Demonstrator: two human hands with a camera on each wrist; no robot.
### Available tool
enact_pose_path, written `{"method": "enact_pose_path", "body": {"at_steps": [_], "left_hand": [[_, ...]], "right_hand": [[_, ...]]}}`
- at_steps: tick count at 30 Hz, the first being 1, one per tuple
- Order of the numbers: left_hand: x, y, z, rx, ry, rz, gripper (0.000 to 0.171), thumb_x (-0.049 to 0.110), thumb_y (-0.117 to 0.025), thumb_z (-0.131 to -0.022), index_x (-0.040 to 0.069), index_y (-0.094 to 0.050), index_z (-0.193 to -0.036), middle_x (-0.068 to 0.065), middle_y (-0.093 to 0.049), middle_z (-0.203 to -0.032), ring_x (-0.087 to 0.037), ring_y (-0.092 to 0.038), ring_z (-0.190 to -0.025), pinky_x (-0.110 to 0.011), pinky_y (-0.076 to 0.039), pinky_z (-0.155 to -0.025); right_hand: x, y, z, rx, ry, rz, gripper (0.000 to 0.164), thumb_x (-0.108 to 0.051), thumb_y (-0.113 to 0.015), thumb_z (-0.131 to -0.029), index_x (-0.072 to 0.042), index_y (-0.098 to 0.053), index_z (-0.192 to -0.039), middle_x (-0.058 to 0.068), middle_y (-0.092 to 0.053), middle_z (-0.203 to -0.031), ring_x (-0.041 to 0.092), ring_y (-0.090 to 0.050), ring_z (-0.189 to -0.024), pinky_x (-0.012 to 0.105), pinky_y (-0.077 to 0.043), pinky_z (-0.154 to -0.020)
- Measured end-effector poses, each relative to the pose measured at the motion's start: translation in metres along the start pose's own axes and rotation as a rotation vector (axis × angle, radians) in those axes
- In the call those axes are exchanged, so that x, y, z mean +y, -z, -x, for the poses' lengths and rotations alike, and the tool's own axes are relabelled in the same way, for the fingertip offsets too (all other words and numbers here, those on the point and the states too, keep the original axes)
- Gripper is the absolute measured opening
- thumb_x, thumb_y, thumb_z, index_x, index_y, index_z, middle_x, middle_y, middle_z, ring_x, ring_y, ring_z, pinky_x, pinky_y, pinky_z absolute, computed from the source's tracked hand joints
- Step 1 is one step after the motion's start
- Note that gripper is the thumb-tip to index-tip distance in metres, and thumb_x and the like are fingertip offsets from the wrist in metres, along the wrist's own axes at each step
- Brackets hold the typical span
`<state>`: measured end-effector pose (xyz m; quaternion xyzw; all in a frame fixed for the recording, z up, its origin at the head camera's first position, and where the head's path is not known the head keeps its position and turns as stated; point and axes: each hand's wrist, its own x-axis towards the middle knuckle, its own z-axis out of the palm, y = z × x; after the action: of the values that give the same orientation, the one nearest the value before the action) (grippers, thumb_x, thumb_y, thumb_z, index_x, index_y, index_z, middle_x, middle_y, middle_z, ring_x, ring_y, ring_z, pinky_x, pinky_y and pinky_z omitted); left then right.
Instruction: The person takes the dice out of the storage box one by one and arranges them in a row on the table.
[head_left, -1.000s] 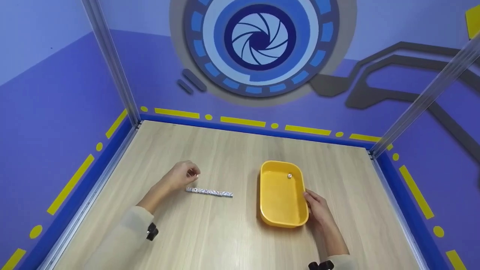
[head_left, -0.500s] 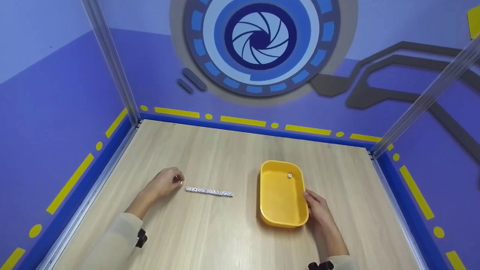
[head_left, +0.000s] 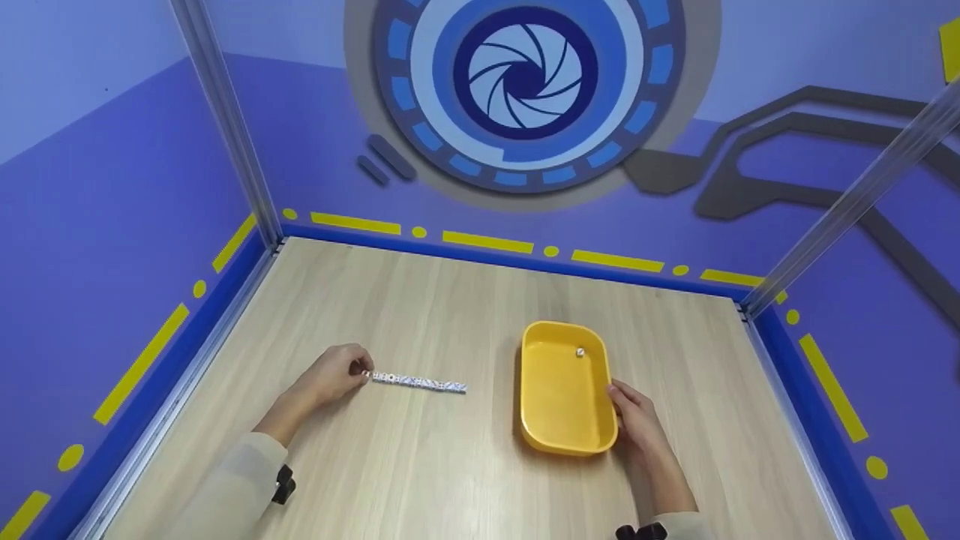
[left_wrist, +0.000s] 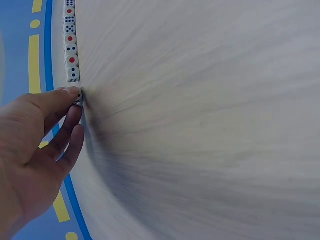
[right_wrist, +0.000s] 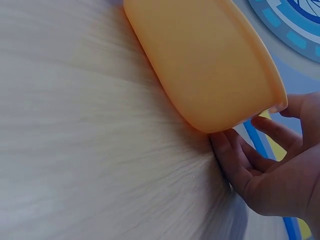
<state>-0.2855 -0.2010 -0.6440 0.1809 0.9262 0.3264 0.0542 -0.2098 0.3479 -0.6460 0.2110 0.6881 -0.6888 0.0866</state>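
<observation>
My left hand (head_left: 335,376) pinches a small white die (left_wrist: 79,95) between thumb and fingertips, low over the table at the left end of a straight row of dice (head_left: 420,382). In the left wrist view a narrow gap shows between that die and the nearest one in the row, whose faces carry blue and red pips. A yellow plastic box (head_left: 564,405) stands to the right, one die (head_left: 580,352) lying inside near its far end. My right hand (head_left: 639,418) holds the box by its right side, with the thumb at the rim and fingers at its base.
The pale wood tabletop (head_left: 450,465) is bounded by blue printed walls (head_left: 315,142) at the back and sides. Metal posts (head_left: 232,120) rise at the two far corners.
My left hand moved left and down from above the row, then slightly right, bringing its die to the row's left end. The right hand and the box have stayed in place.
</observation>
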Motion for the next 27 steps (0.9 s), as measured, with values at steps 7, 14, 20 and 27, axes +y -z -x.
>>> {"method": "enact_pose_path", "body": {"at_steps": [7, 14, 20, 27], "left_hand": [[-0.0004, -0.0041, 0.0007, 0.016, 0.002, 0.025, 0.015, 0.002, -0.075, -0.084, 0.011, -0.070, -0.094, -0.002, -0.066, -0.093, -0.019, -0.062, -0.085, -0.035, -0.051, -0.076], [0.0005, -0.0075, -0.0007, 0.014, -0.005, 0.024, 0.014, 0.005, -0.075, -0.085, 0.013, -0.070, -0.095, -0.001, -0.066, -0.092, -0.016, -0.060, -0.083, -0.034, -0.050, -0.075], [0.0001, -0.0086, 0.0000, 0.022, -0.023, 0.018, 0.016, 0.006, -0.077, -0.084, 0.013, -0.071, -0.096, -0.002, -0.066, -0.094, -0.020, -0.062, -0.086, -0.036, -0.050, -0.077], [0.0014, -0.0100, -0.0004, 0.044, -0.019, 0.027, 0.016, 0.006, -0.078, -0.083, 0.015, -0.071, -0.095, -0.001, -0.067, -0.093, -0.020, -0.063, -0.087, -0.037, -0.050, -0.078]], "right_hand": [[0.0006, 0.0005, 0.0007, 0.000, 0.022, 0.005, 0.055, -0.040, -0.055, -0.101, -0.014, -0.044, -0.148, 0.015, -0.056, -0.139, 0.027, -0.060, -0.118, 0.038, -0.054, -0.092], [0.0036, 0.0010, 0.0017, -0.003, 0.013, -0.009, 0.055, -0.039, -0.054, -0.101, -0.013, -0.043, -0.149, 0.015, -0.055, -0.140, 0.027, -0.060, -0.119, 0.039, -0.053, -0.092], [0.0042, 0.0003, 0.0028, -0.008, 0.009, -0.037, 0.054, -0.039, -0.055, -0.101, -0.015, -0.044, -0.149, 0.014, -0.055, -0.140, 0.027, -0.059, -0.120, 0.039, -0.053, -0.093], [0.0018, 0.0011, 0.0008, -0.001, -0.003, -0.025, 0.055, -0.041, -0.054, -0.101, -0.015, -0.044, -0.148, 0.013, -0.054, -0.141, 0.026, -0.058, -0.122, 0.039, -0.052, -0.094]]}}
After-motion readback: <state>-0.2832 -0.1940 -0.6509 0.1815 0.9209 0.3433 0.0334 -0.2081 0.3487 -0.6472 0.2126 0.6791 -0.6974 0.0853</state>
